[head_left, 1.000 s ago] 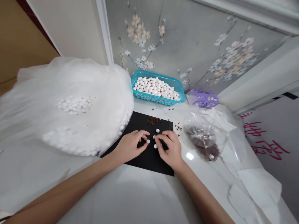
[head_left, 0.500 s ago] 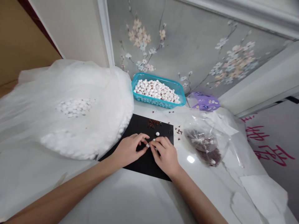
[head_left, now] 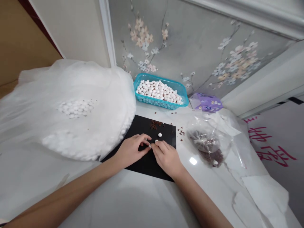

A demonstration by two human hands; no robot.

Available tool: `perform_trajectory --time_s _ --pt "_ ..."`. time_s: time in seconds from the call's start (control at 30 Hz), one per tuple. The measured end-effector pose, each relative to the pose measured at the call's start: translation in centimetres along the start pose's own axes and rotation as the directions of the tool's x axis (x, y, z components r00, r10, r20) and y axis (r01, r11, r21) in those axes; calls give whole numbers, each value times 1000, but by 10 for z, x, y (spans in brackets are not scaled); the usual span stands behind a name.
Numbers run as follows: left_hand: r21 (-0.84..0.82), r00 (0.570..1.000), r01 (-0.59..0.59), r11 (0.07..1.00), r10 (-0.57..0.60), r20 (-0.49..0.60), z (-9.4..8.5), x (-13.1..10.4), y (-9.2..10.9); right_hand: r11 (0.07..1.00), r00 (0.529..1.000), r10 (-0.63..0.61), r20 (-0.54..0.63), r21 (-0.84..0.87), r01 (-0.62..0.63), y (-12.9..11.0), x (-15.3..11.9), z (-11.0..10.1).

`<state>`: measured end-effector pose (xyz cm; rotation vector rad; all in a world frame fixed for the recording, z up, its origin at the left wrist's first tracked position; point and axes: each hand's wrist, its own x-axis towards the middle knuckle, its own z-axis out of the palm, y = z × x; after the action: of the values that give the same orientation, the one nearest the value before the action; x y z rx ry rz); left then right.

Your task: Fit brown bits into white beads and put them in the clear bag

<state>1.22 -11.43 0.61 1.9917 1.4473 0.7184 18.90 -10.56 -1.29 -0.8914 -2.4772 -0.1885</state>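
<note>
Over a black mat [head_left: 144,167], my left hand [head_left: 129,152] pinches a small white ball [head_left: 149,146] between thumb and finger. My right hand [head_left: 167,160] meets it from the right, fingertips closed against the ball; whatever they hold is too small to make out. Just beyond the right fingers lies a loose white ball [head_left: 160,135], and another white ball [head_left: 156,141] shows partly behind them. Small brown stem-like pieces [head_left: 155,124] are heaped at the mat's far edge.
A blue basket [head_left: 186,102] of white balls stands against the wall. A large translucent bag [head_left: 111,95] of white balls covers the left side. On the right are a clear bag [head_left: 210,150] of brown pieces, a purple packet [head_left: 209,103] and scattered brown bits [head_left: 181,133].
My right fingers have curled in closer around the small ball at the left fingertips. My left hand has hardly moved, and the view has shifted slightly.
</note>
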Motion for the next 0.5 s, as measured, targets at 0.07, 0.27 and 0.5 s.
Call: perform_trajectory --time_s 0.07,0.27,0.5 --pt "0 1000 7 1000 -7 4 0 0 1 1000 1000 15 1 -1 -15 0 1 0" --pt "8 1000 6 1000 -6 -1 0 -1 1 984 998 64 -3 165 -63 0 -1 -3" --pt "-24 1000 8 1000 -8 1 1 -1 0 949 990 101 94 289 -124 1 1 -6"
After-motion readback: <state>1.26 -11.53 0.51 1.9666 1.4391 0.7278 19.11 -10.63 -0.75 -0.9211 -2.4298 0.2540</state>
